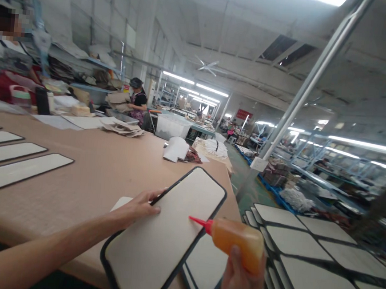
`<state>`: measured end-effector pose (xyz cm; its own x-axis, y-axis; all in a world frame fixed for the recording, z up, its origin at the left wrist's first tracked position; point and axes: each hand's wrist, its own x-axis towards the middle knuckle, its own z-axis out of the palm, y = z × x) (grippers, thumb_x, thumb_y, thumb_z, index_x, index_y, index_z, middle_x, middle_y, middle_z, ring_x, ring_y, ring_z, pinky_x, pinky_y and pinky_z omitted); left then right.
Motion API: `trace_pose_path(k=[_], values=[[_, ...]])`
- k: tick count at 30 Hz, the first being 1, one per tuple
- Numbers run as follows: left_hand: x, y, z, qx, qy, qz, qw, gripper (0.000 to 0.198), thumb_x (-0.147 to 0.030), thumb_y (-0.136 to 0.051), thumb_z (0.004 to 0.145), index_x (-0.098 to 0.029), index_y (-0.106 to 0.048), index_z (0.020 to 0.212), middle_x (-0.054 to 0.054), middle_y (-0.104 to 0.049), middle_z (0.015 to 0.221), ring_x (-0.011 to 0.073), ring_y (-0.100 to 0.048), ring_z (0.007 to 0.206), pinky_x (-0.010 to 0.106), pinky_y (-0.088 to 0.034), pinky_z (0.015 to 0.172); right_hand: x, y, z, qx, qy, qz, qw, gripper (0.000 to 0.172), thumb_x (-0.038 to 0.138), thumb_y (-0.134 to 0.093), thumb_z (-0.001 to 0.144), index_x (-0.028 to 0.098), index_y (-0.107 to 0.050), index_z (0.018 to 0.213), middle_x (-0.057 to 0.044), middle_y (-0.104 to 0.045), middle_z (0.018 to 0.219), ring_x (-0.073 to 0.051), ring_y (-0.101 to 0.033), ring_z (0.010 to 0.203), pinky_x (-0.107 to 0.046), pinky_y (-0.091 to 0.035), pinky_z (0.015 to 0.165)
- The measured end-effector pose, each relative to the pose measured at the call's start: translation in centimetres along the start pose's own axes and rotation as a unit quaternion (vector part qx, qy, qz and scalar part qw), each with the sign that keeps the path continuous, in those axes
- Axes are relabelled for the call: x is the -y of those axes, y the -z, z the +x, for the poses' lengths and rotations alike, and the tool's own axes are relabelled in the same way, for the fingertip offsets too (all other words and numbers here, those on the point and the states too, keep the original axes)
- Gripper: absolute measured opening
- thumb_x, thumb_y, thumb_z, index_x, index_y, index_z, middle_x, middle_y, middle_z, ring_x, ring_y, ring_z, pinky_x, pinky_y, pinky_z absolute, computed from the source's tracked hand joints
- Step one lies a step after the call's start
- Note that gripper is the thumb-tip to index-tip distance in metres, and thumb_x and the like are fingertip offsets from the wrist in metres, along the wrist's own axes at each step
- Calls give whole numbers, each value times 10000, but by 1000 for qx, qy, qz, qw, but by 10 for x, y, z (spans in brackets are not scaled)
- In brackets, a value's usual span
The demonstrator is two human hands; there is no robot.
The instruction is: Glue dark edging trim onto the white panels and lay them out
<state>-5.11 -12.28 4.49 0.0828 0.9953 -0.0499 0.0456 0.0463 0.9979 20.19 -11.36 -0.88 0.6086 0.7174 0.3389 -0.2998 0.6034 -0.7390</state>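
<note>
A long cream panel with rounded corners and a dark border [173, 223] is held tilted in front of me. My left hand [143, 206] grips its left long edge, thumb on the pale face and the other fingers behind it. In my right hand [244, 277] is a squeeze bottle of amber liquid [235, 239]. Its thin red nozzle points left, over the panel's face; whether the tip touches cannot be told. Beneath the held panel, more bordered panels [206, 263] lie at the table's edge, partly hidden.
Several similar panels [20, 171] lie in a row on the brown table [111, 169] at left. Stacked panels [315, 247] stand at right. Papers [175, 148] and a clear plastic bin [172, 125] are farther back. A metal post [304, 95] rises at right; people work beyond.
</note>
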Motion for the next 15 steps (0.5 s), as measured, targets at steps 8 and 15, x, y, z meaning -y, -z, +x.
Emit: trace_pose_path(k=[8, 15], values=[[25, 80, -17, -29, -13, -39, 999, 704, -236, -605, 569, -145, -539, 1264, 66, -668, 1087, 265, -623, 931, 314, -512, 737, -25, -62, -56, 81, -69, -4, 994, 620, 303, -816, 552, 173, -554, 1098, -27, -617, 910, -164, -605, 750, -254, -530, 641], [39, 168, -29, -66, -38, -41, 996, 685, -217, -566, 527, -163, -598, 1209, 45, -687, 1028, 260, -613, 911, 300, -499, 709, -69, -138, -91, 108, -98, -71, 987, 702, 384, -852, 440, 177, -582, 1054, -44, -615, 907, -215, -596, 762, -331, -536, 643]])
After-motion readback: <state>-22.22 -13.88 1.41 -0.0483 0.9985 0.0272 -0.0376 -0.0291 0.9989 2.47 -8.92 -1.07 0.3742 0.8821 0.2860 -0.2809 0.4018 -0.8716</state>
